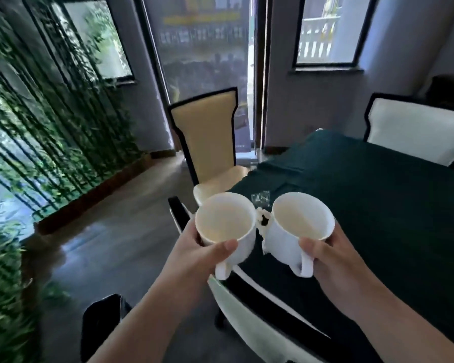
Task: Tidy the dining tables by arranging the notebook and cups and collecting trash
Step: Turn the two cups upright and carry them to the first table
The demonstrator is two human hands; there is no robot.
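Note:
My left hand [194,254] grips a white cup [226,224] by its rim, thumb on the near edge, its handle pointing toward me. My right hand [333,260] grips a second white cup [299,226] the same way. Both cups look empty and hang in the air over the near left corner of the table with the dark green cloth [378,205]. A small crumpled clear wrapper [260,199] lies on the cloth just beyond the cups. White crumpled paper [262,224] shows between the cups. No notebook is in view.
A yellow chair [207,142] stands at the table's far left end, a white chair [417,132] at the far right, and a white chair back [260,318] right below my hands. Bamboo plants [37,127] line the left wall. A black object [102,323] sits on the floor.

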